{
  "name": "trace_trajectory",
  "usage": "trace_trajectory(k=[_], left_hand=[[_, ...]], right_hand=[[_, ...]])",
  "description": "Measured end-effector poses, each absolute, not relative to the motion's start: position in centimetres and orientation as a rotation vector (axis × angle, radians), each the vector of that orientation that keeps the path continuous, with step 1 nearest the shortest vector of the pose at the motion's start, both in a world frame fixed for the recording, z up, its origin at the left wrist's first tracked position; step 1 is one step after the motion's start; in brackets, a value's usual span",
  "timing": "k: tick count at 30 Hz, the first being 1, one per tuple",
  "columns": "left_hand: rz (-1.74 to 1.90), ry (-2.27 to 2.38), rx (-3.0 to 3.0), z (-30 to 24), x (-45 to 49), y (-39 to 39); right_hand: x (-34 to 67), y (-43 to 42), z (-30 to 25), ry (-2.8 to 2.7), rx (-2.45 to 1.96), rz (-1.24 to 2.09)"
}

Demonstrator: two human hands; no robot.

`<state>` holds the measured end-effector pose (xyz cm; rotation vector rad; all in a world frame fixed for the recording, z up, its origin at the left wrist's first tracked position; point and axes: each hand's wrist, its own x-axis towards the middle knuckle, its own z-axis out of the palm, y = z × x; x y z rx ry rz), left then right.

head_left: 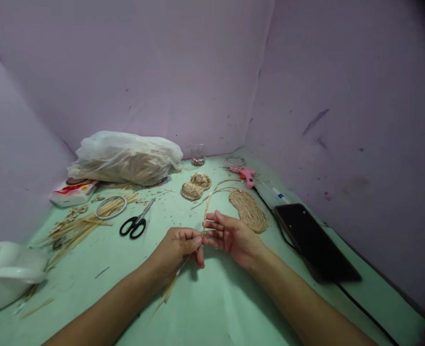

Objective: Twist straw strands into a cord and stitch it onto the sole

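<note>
My left hand (183, 247) is closed in a pinch on a thin twisted straw cord (206, 211), whose loose straw ends (167, 293) fan out below the fingers. From the pinch, the cord runs up and away, then curves right across the table. Close beside it, my right hand (232, 236) has its fingers stretched out and apart, with the fingertips at the cord. Beyond the right hand lies a flat sole-shaped piece of coiled straw cord (247, 211). Farther back sits a smaller coiled straw piece (195, 186) with a raised part, like a small slipper.
Left of my hands are scissors (137, 226), straw strips (75, 230), a ring (111, 207), a white jug (10, 274) and a box (74, 192). Behind are a plastic bag (126, 156) and a bead jar (198, 158). Right: a pink glue gun (244, 174), its cable, and a black tablet-like slab (317, 242).
</note>
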<state>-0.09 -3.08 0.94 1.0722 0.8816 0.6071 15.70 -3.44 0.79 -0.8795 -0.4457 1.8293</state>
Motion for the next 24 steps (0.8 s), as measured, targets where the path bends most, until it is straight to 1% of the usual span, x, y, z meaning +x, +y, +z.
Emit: trace_trajectory(k=[7, 18, 24], left_hand=[[0.557, 0.868, 1.053, 0.5, 0.0, -3.2], [0.604, 0.941, 0.995, 0.7, 0.1, -3.2], [0.663, 1.072, 1.175, 0.8, 0.1, -3.2]], right_hand=[[15.5, -3.8, 0.4, -0.74, -1.023, 1.684], [15.1, -3.3, 0.3, -0.613, -1.095, 1.542], [14.6, -3.5, 0.5, -0.637, -1.113, 1.478]])
